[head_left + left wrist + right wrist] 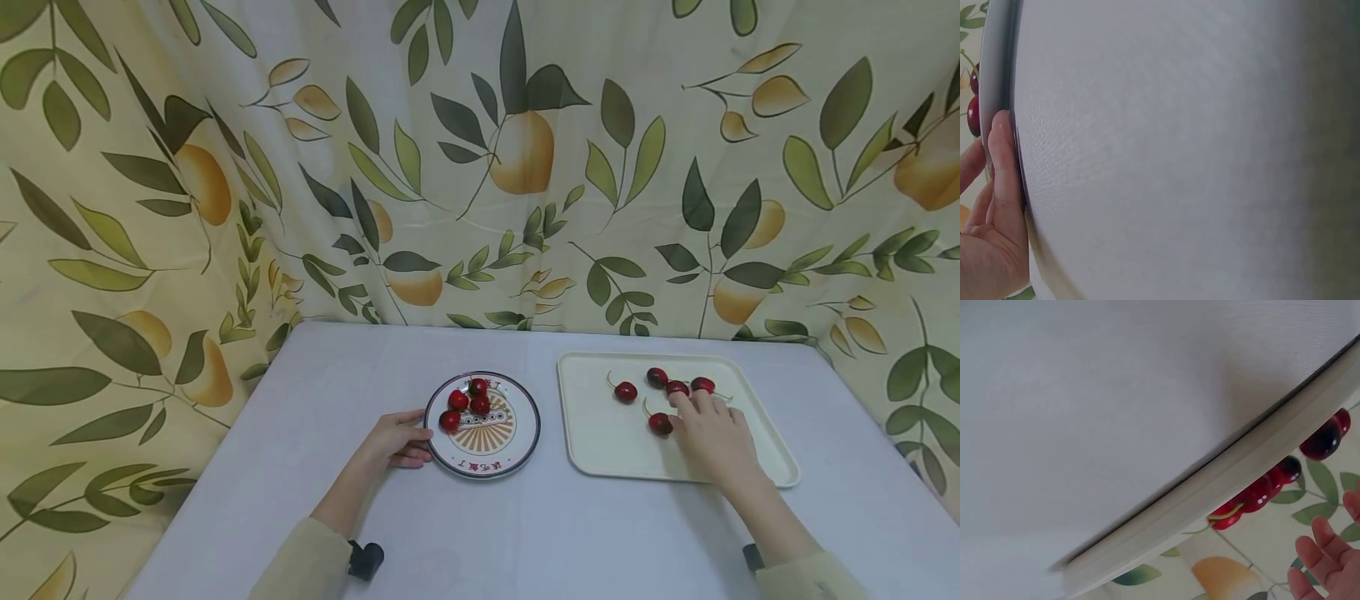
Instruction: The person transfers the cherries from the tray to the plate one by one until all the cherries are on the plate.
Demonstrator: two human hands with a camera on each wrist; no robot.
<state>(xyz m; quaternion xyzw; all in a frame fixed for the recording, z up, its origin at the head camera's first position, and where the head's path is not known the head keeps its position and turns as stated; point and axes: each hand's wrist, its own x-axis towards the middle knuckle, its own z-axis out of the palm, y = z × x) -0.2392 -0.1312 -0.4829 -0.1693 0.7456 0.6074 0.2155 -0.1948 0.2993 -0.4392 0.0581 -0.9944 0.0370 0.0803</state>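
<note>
At the left rim of a round white plate (516, 437) with a dark edge, my left hand (397, 437) holds on. In the left wrist view its fingers (1004, 156) lie along the plate's outer side (996, 69). Several red cherries (458, 400) sit on the plate's upper left part. To the right, my right hand (716, 437) hovers over a cream rectangular tray (600, 454), fingertips close to the tray's cherries (626, 392). Its fingers (1322, 534) appear spread and somewhat bent in the right wrist view, with nothing between them.
A white cloth (465, 533) covers the table. Behind it hangs a curtain (465, 250) printed with leaves and fruit. A dark strap piece (366, 561) shows by the left sleeve. Plate and tray stand side by side with a narrow gap.
</note>
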